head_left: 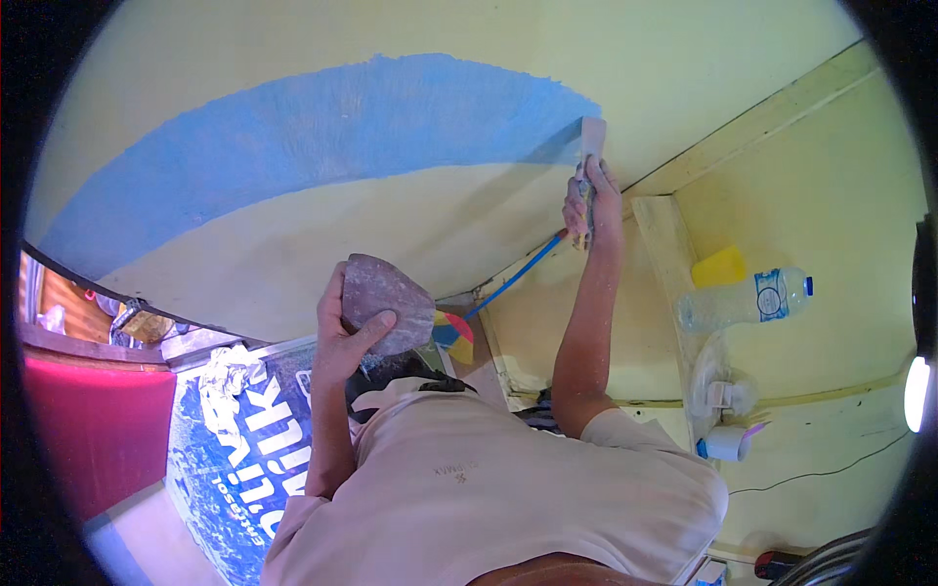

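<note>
My right hand point(604, 200) is raised against the pale yellow wall, its fingers wrapped round the handle of a putty knife point(593, 135). The blade points up and meets the right end of a broad, curved blue band point(342, 122) painted on the wall. Lower and to the left, my left hand point(342, 337) grips a flat, dusty, purplish-grey plate point(389, 298) with a rounded outline, thumb across its face. What the plate is made of I cannot tell. Dust whitens my right forearm and fingers.
A clear plastic bottle point(747, 301) and a yellow item point(720, 266) are on the right. Below them is a white cup-shaped thing point(726, 444). A thin blue rod point(518, 275) slants beneath my right hand. Lower left are a blue printed sheet point(239, 479) and a red panel point(88, 430).
</note>
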`<state>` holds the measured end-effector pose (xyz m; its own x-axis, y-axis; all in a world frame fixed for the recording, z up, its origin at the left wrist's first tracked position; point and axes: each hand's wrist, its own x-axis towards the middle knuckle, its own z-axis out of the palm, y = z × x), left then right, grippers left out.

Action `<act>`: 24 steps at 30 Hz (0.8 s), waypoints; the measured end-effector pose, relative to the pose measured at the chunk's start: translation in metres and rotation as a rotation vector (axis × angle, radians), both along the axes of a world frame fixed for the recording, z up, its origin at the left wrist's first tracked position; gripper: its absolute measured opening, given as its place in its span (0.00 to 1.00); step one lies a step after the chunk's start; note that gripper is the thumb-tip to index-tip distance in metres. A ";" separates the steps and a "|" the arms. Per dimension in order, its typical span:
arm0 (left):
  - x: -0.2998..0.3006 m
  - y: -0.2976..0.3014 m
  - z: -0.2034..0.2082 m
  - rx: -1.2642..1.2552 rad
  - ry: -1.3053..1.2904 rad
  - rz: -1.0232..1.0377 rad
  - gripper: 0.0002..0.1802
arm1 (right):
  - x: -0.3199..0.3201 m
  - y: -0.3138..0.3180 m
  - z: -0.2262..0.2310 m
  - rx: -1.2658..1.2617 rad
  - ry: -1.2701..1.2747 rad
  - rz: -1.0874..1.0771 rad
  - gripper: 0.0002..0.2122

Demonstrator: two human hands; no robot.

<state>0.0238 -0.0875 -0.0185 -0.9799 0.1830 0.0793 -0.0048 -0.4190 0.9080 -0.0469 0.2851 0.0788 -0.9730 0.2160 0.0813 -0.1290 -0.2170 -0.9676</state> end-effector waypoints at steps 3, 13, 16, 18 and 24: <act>-0.004 -0.002 0.002 -0.039 0.004 -0.045 0.41 | -0.002 0.011 0.004 0.068 0.032 -0.100 0.13; -0.006 0.011 -0.001 -0.022 -0.030 0.085 0.42 | 0.000 0.017 0.005 0.279 0.073 -0.225 0.15; -0.011 0.024 -0.001 -0.037 -0.018 0.070 0.42 | -0.008 0.009 0.008 0.354 0.061 -0.281 0.15; -0.013 0.034 -0.001 -0.046 -0.006 0.071 0.42 | -0.008 0.007 0.000 0.336 0.058 -0.275 0.15; -0.016 0.075 -0.003 -0.055 -0.031 0.035 0.39 | -0.003 0.017 -0.002 0.335 0.023 -0.229 0.14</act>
<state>0.0079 -0.0122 -0.0214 -0.9876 0.1519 0.0391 -0.0199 -0.3686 0.9294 -0.0499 0.3019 0.0766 -0.8998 0.3852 0.2049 -0.1595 0.1466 -0.9763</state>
